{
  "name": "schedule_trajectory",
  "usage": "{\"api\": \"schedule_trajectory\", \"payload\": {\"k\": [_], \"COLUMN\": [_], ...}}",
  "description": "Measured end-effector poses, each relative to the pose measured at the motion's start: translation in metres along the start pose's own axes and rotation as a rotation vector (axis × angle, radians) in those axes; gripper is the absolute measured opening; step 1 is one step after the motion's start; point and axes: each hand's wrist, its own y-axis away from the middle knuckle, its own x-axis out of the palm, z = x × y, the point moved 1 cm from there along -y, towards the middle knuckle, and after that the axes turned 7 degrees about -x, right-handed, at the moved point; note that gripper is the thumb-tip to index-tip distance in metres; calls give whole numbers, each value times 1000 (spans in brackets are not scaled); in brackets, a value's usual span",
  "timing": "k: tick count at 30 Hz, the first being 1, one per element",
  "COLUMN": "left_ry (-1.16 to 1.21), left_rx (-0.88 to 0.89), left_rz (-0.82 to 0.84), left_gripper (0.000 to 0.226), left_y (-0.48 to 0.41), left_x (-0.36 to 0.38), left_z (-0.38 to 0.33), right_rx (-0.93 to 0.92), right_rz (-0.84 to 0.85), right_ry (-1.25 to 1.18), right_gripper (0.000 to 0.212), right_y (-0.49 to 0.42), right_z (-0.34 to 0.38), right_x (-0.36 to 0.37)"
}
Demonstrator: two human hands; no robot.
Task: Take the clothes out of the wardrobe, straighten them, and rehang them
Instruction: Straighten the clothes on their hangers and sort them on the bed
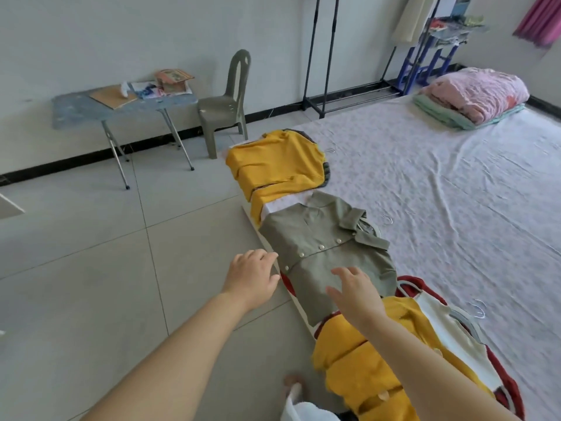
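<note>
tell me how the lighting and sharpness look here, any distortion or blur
Head view: soft, even daylight, no hard shadows or glare; the wide lens bends the black skirting and leans the rack poles; the olive shirt shows crisp buttons; the pink curtain in the corner smears.

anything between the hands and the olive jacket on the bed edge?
Nothing visible. The left hand is open at the left edge of the olive jacket, and the right hand is open over its lower front. Nothing covers the jacket's top.
</note>
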Motion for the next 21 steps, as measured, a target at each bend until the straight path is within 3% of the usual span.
{"api": "schedule_trajectory", "payload": {"k": [12,21], "left_ry": [-59,-40], "left_rx": [-66,43], "left_rz": [42,80], "left_gripper": [47,51], "left_y": [-210,-367], "left_x": [-60,-94], "left_z": [92,147], "right_rx": [3,96], "right_rz": [79,24], "right_ry": [-34,-11], "right_gripper": [47,46], "right_y": [-236,-386], "right_z": [55,84], "right_x": [-6,-28]}}
